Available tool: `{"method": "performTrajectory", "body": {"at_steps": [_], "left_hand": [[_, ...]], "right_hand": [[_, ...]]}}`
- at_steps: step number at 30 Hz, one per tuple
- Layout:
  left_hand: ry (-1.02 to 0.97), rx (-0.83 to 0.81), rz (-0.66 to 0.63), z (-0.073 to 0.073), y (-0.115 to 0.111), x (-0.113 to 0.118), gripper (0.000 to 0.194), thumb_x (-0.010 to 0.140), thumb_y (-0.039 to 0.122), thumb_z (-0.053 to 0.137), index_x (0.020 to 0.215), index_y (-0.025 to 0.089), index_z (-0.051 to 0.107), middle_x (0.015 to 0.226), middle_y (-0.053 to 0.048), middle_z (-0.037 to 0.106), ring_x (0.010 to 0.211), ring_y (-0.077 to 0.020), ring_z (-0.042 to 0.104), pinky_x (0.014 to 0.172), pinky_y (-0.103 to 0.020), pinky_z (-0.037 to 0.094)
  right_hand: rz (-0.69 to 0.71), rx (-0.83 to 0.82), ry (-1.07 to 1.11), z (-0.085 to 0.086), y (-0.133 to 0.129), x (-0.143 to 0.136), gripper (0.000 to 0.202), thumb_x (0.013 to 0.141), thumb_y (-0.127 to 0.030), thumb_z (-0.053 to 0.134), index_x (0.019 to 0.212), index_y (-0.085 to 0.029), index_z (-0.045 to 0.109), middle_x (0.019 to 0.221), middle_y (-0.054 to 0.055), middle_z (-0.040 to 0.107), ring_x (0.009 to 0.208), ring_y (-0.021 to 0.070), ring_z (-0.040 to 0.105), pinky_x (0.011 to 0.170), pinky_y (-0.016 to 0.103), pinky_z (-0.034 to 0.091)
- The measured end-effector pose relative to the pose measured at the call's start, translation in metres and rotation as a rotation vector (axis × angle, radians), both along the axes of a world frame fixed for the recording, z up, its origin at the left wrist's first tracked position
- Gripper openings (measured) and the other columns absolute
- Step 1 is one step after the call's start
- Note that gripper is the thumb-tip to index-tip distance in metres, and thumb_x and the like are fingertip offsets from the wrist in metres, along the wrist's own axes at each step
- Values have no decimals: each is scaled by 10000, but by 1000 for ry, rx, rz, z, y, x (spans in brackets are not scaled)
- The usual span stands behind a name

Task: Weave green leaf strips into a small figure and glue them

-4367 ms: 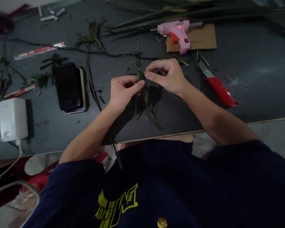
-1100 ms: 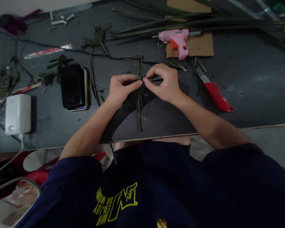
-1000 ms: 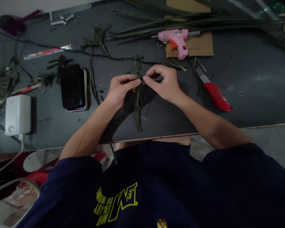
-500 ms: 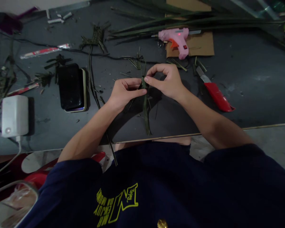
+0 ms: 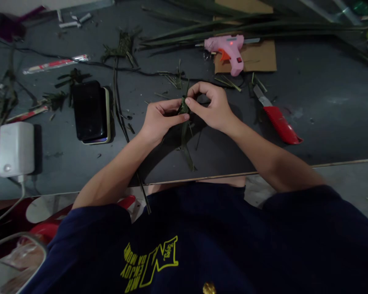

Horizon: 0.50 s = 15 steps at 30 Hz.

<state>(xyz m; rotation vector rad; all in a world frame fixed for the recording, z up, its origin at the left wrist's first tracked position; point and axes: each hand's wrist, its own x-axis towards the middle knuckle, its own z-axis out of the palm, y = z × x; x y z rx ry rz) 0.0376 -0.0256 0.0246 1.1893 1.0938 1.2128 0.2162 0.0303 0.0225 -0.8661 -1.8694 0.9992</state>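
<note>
Fingers (image 5: 181, 119) pinch a green leaf (image 5: 185, 136); a wrapper (image 5: 26, 72) apparently holds chopsticks (image 5: 54, 64).

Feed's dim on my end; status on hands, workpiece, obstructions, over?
Left hand pinching green leaf piece; right hand pinching its upper part. Its tail strip extending toward table edge. Leaf scraps just beyond; pink glue gun farther off, no obstruction seen.

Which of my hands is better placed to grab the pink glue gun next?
Probably your right hand: it's nearer the pink glue gun, whose handle slants toward you on that side. Your left hand is farther off, pinching the green leaf piece.
</note>
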Motion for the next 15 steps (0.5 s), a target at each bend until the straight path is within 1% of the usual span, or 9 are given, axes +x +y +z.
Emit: {"method": "performTrajectory", "body": {"at_steps": [4, 7, 10, 15], "left_hand": [[-22, 8, 20, -2, -1, 2, 436, 583, 274, 993, 988, 242, 834, 1009, -22, 821, 1015, -262, 780, 1002, -413, 639], [-29, 15, 42, 0, -2, 5, 391, 595, 229, 979, 958, 246, 835, 983, -11, 821, 964, -235, 785, 966, -380, 648], [-30, 13, 82, 3, -3, 8, 346, 604, 170, 955, 921, 237, 833, 935, -8, 818, 919, -213, 784, 925, -352, 653], [2, -31, 109, 6, -3, 10, 358, 605, 91, 922, 924, 218, 820, 919, -9, 809, 926, -208, 780, 913, -344, 646]], "right_hand": [[-3, 28, 2, 1, -2, -1, 152, 897, -346, 650, 821, -243, 569, 888, 26, 683, 828, 180, 629, 890, 377, 574], [3, 29, 4, 2, -3, -1, 135, 900, -337, 634, 827, -247, 564, 894, 35, 672, 837, 188, 628, 898, 381, 572], [-1, -5, -13, 3, -4, -1, 171, 902, -392, 648, 834, -255, 570, 919, 45, 671, 869, 200, 624, 933, 390, 572], [-4, -43, -31, 3, -3, -1, 297, 892, -546, 659, 836, -267, 575, 933, 52, 672, 882, 215, 614, 968, 413, 565]]}}
